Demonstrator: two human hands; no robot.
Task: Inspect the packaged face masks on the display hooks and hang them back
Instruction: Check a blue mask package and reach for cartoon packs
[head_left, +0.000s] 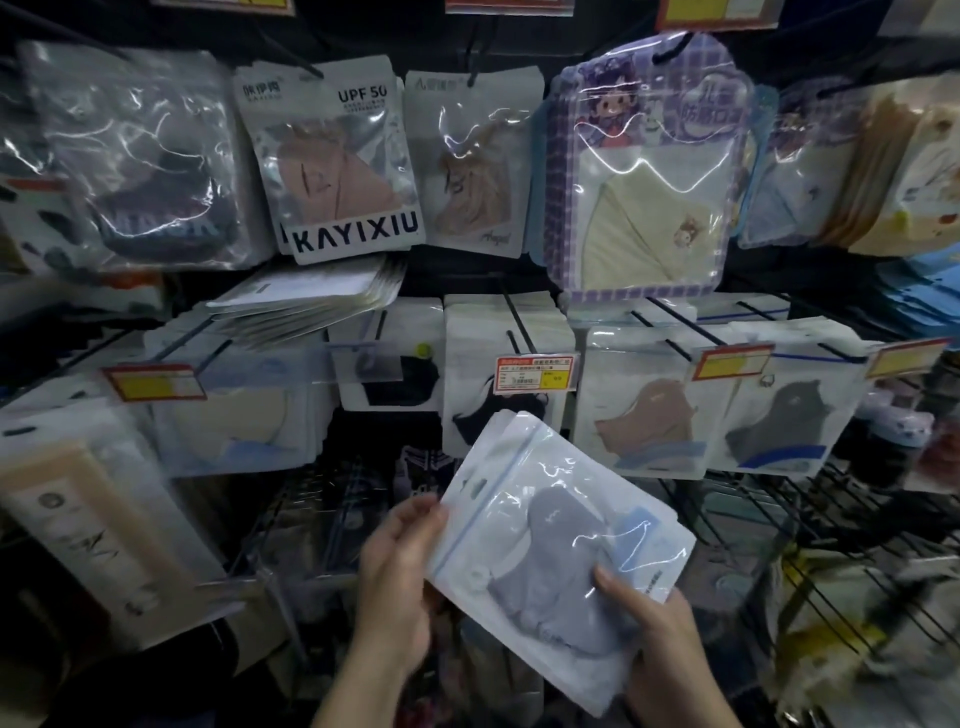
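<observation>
Both my hands hold a small stack of clear zip packets with a grey face mask (550, 540) showing in the top one, tilted, low in the middle of the view. My left hand (400, 577) grips the stack's left edge near the hang holes, fingers behind and thumb in front. My right hand (649, 618) pinches the lower right corner, thumb on the front. The stack is off the hooks, below a hook (519, 338) with a red-and-white price tag (535, 375).
Rows of packaged masks hang on black hooks: a KAYIXIU pack (337, 161), a purple cartoon pack (644, 166), brown (649, 415) and dark grey (789, 415) mask packs at right. Black wire shelving (779, 519) runs lower right. Boxes (88, 530) sit lower left.
</observation>
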